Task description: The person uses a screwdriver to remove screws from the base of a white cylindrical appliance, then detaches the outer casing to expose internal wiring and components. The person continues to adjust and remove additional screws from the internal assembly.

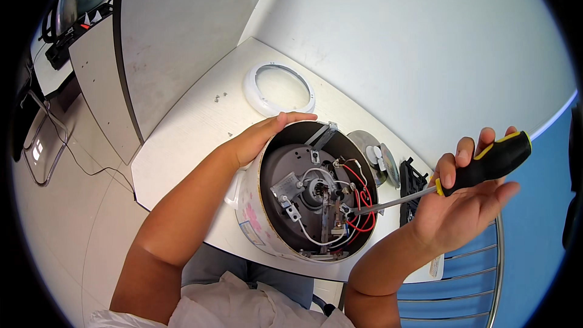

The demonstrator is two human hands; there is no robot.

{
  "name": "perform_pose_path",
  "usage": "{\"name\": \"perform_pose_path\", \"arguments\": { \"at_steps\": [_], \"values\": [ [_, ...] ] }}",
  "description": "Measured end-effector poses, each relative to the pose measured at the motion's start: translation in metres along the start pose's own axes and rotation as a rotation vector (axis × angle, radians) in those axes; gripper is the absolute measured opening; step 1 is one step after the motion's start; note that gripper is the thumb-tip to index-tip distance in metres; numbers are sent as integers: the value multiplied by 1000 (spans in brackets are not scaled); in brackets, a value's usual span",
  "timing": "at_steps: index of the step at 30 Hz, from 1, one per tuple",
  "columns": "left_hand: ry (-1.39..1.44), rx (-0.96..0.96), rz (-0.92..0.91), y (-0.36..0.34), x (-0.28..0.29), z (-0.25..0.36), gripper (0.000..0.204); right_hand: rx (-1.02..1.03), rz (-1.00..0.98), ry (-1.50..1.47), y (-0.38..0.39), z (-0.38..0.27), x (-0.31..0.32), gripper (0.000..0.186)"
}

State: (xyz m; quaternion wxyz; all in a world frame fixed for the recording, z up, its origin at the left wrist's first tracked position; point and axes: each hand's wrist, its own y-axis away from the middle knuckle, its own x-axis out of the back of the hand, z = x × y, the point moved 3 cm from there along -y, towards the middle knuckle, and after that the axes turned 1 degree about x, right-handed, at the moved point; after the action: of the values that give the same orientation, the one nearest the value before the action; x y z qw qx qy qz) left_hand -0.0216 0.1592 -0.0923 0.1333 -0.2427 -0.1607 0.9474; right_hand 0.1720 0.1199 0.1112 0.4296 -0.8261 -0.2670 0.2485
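From a distance, through the head camera, I see an upturned round appliance housing (250, 203), pale with pink flowers outside, on a white tabletop (182, 146) close to the person. Its open side faces up, showing a dark interior with red wires (366, 206), a white wire (311, 240) and metal brackets. The right hand (452, 209) closes its fingers and thumb around the black and yellow handle of a screwdriver (492, 163); the shank slants into the housing toward a small terminal. I cannot tell whether the tip is seated. The left hand (258, 140) lies along the far left rim, fingers fairly straight; whether it pinches the wall, I cannot tell.

I judge the step in hand to be working a fastener at that terminal. The next move calls for seating the tip squarely and steadying the rim. The red wires crowd the shank and could snag.

Beyond the housing sits a white ring (251, 98), with loose screws (218, 97) to its left. Right of the housing are a metal disc (362, 141) and a black part (413, 175).
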Motion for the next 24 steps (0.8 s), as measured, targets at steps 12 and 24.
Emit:
{"name": "perform_pose_path", "arguments": {
  "at_steps": [12, 24],
  "values": [
    [28, 11, -65, 1, 0, 2, 87, 67, 211, 157, 8, 8, 5, 41],
    [7, 4, -19, 2, 0, 2, 83, 0, 69, -29, 11, 8, 11, 47]
  ]
}}
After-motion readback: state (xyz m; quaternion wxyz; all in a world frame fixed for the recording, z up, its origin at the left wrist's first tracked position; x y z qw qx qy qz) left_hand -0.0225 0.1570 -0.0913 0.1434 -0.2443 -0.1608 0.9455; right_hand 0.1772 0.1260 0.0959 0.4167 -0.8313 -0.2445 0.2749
